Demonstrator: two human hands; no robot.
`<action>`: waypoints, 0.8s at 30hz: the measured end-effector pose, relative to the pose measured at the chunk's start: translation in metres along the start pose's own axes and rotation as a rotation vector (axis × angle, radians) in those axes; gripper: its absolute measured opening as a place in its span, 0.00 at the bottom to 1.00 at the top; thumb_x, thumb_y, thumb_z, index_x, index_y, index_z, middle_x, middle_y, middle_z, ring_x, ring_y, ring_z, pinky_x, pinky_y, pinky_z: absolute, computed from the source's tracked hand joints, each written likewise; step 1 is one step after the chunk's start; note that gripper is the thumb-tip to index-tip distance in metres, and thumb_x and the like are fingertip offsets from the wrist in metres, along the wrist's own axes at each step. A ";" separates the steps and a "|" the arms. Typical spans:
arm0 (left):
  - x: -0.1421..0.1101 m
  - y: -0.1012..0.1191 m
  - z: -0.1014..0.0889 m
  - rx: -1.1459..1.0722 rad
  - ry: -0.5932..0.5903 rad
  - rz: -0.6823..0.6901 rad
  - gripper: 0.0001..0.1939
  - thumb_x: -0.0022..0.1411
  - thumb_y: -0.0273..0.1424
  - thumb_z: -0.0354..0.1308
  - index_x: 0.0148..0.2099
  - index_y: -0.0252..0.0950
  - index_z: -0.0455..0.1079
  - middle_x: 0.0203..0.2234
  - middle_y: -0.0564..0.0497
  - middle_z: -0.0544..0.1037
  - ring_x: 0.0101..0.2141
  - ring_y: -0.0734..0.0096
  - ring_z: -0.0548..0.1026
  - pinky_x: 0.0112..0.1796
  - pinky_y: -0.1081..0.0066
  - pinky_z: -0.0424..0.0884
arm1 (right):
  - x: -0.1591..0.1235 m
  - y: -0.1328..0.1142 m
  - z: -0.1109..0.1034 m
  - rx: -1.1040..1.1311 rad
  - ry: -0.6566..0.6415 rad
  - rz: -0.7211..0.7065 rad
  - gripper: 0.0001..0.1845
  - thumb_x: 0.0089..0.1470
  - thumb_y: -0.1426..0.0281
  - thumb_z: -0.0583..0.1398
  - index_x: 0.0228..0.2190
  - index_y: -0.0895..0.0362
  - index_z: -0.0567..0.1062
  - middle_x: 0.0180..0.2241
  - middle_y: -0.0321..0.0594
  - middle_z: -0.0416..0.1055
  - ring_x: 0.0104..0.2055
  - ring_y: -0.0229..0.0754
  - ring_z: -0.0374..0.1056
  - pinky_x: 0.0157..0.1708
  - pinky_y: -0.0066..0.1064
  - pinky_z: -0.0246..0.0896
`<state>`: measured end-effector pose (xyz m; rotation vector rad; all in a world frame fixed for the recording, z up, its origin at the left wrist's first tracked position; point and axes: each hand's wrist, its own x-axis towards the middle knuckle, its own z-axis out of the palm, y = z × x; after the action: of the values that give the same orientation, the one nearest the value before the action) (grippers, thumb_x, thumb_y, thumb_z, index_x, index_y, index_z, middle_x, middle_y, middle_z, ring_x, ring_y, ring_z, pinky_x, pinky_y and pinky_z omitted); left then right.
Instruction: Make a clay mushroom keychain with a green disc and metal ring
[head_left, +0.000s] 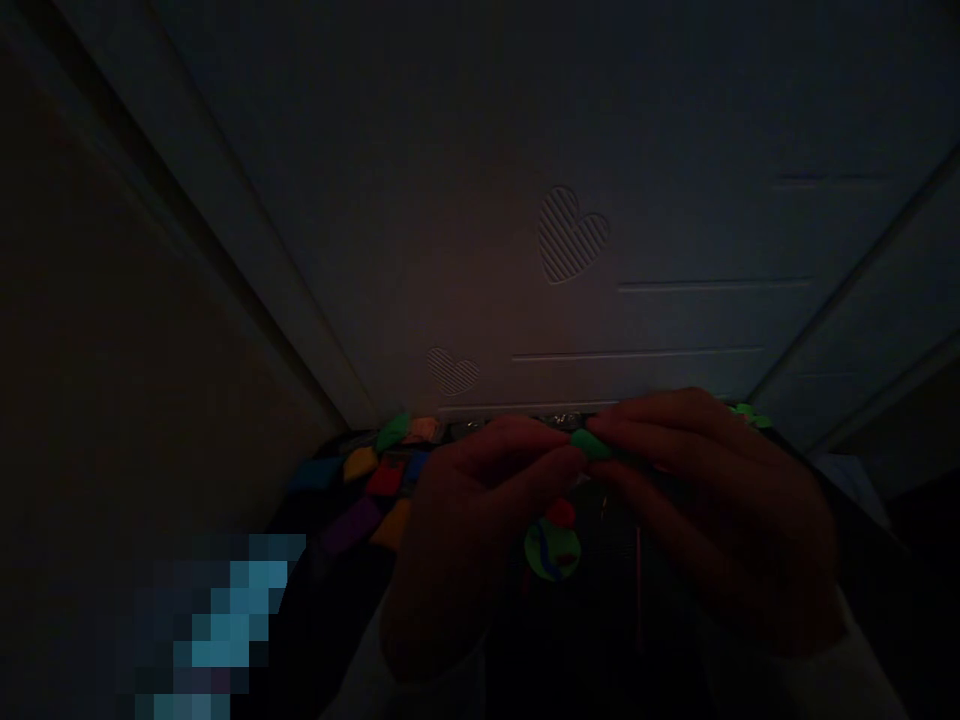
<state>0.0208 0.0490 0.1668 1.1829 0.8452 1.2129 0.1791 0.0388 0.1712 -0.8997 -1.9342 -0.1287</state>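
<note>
In dim light, my left hand and my right hand meet at their fingertips. Both pinch a small green piece of modelling clay from either side, so its ends are covered by fingers. Beneath the hands lies a light green round clay disc with a blue wavy strip and a small dark red piece on it. A red clay lump sits at the disc's upper edge. To the right of the disc, below my right hand's fingers, is a thin pink stick.
Several coloured clay blocks, among them a purple one, a red one and a blue one, lie left on the dark surface. A white panel with embossed hearts rises behind. Bright green pieces lie far right.
</note>
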 end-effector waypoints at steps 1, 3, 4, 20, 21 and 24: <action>0.000 0.000 -0.001 0.014 -0.004 0.007 0.03 0.52 0.30 0.61 0.30 0.36 0.73 0.26 0.55 0.73 0.28 0.77 0.70 0.29 0.79 0.67 | 0.000 0.000 0.000 0.003 -0.001 0.004 0.11 0.50 0.72 0.60 0.39 0.58 0.73 0.37 0.38 0.71 0.40 0.35 0.65 0.40 0.29 0.62; -0.001 -0.001 -0.001 0.057 -0.001 0.016 0.03 0.53 0.31 0.61 0.30 0.36 0.72 0.25 0.55 0.72 0.28 0.78 0.69 0.29 0.79 0.67 | 0.000 -0.001 0.000 0.017 -0.009 0.015 0.11 0.50 0.72 0.60 0.39 0.58 0.73 0.37 0.38 0.72 0.40 0.35 0.65 0.40 0.29 0.62; -0.001 -0.001 -0.001 0.075 0.001 0.018 0.03 0.53 0.31 0.60 0.29 0.36 0.72 0.25 0.55 0.72 0.27 0.79 0.69 0.29 0.79 0.66 | 0.001 -0.001 0.000 0.025 -0.010 0.021 0.11 0.50 0.72 0.60 0.38 0.57 0.73 0.36 0.38 0.72 0.39 0.35 0.65 0.39 0.30 0.62; -0.002 -0.008 -0.001 -0.096 -0.034 0.053 0.05 0.51 0.32 0.63 0.27 0.37 0.71 0.22 0.56 0.70 0.25 0.80 0.67 0.27 0.79 0.64 | 0.000 -0.005 -0.001 0.222 0.009 0.117 0.08 0.48 0.73 0.62 0.34 0.54 0.74 0.35 0.33 0.73 0.38 0.32 0.67 0.38 0.23 0.63; -0.002 -0.008 -0.001 -0.098 -0.021 0.066 0.05 0.51 0.33 0.62 0.27 0.38 0.71 0.23 0.57 0.70 0.26 0.80 0.67 0.28 0.80 0.65 | 0.000 -0.005 -0.001 0.256 0.015 0.156 0.08 0.47 0.72 0.62 0.33 0.54 0.74 0.34 0.32 0.73 0.38 0.32 0.67 0.38 0.22 0.63; -0.003 -0.006 -0.001 -0.059 0.026 0.119 0.01 0.54 0.31 0.60 0.31 0.43 0.72 0.26 0.58 0.73 0.29 0.81 0.70 0.30 0.81 0.66 | 0.002 -0.003 0.000 0.433 -0.009 0.329 0.05 0.46 0.70 0.63 0.30 0.52 0.75 0.31 0.30 0.74 0.35 0.32 0.69 0.35 0.21 0.65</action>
<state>0.0207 0.0463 0.1600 1.1852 0.7620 1.3439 0.1767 0.0372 0.1740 -0.9042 -1.6996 0.4710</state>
